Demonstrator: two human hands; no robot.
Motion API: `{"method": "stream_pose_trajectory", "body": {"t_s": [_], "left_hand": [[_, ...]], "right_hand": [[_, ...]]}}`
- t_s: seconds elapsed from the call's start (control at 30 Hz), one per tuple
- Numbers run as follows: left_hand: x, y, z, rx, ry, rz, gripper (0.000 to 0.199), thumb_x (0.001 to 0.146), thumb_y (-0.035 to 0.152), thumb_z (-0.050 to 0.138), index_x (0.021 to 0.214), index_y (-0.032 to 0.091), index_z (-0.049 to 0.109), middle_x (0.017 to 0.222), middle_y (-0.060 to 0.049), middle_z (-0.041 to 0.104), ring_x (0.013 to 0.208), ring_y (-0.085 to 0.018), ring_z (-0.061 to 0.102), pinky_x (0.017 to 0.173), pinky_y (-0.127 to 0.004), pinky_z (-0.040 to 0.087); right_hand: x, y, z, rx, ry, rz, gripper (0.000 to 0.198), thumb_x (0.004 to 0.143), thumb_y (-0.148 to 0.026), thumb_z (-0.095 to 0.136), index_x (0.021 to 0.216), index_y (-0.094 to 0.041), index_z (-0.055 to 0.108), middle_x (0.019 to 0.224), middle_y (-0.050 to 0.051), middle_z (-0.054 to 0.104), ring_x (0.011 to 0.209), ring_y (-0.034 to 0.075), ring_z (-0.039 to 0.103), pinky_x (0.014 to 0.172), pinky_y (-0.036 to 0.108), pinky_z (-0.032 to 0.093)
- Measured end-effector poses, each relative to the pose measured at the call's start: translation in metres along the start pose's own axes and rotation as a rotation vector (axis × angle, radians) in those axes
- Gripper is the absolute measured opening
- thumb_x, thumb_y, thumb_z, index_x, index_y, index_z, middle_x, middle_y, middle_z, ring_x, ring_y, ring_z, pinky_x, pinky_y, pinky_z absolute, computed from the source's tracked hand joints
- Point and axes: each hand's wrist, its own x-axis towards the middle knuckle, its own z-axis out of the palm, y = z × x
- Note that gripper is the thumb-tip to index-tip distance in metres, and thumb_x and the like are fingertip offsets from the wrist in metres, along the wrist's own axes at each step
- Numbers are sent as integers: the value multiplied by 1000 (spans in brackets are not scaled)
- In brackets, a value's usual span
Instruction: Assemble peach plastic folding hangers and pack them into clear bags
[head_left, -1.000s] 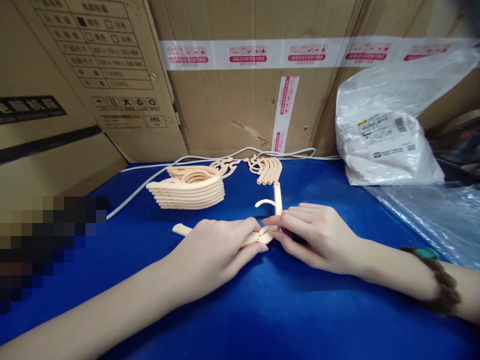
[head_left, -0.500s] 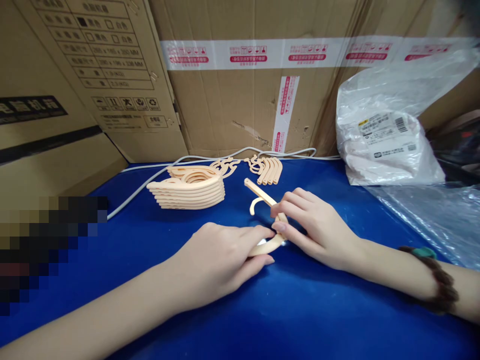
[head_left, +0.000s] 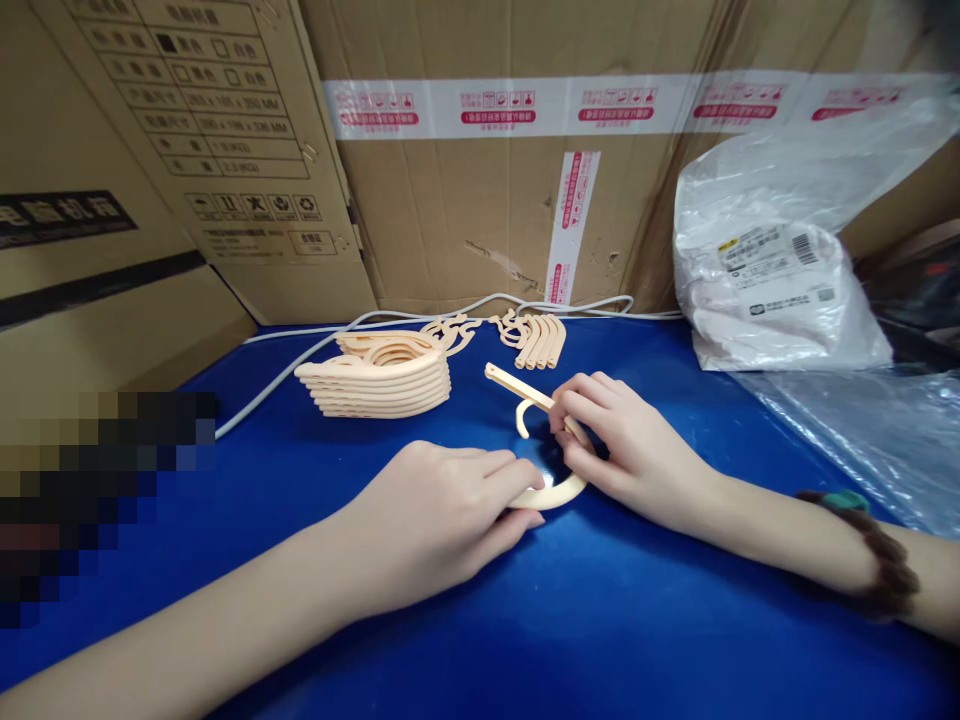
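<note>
A cream plastic clothes hanger [head_left: 559, 497] with folding arms is between my two hands, low over the blue table surface. My left hand [head_left: 450, 515] pinches one end of its curved arm between thumb and fingers. Farther right, my right hand [head_left: 634, 440] is closed around the middle of the hanger, where the arms meet. From under those fingers a straight arm points up and to the left, and the small curved hook sticks out below it. The joint itself is mostly hidden by my right fingers.
Behind my hands stands a stack of matching hangers [head_left: 375, 390]. Loose hooks [head_left: 457, 330] and several curved arms [head_left: 541, 342] lie farther back. A grey cable [head_left: 281, 375] runs along the cardboard boxes [head_left: 465, 220]. On the right sits a white plastic bag [head_left: 780, 290].
The curved arm has swung out wider to the right, and the hook has shifted right. My right hand has moved slightly right; my left hand stays nearly in place.
</note>
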Motion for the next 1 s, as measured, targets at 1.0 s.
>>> {"method": "stream_pose_trajectory", "body": {"t_s": [1.0], "left_hand": [[5, -13, -2, -53, -54, -140, 20, 97, 27, 45, 102, 24, 64, 95, 0, 59, 87, -16, 56, 68, -27, 42]], "right_hand": [[2, 6, 3, 55, -49, 87, 31, 77, 5, 40, 92, -18, 55, 97, 6, 59, 89, 21, 48, 80, 35, 38]]}}
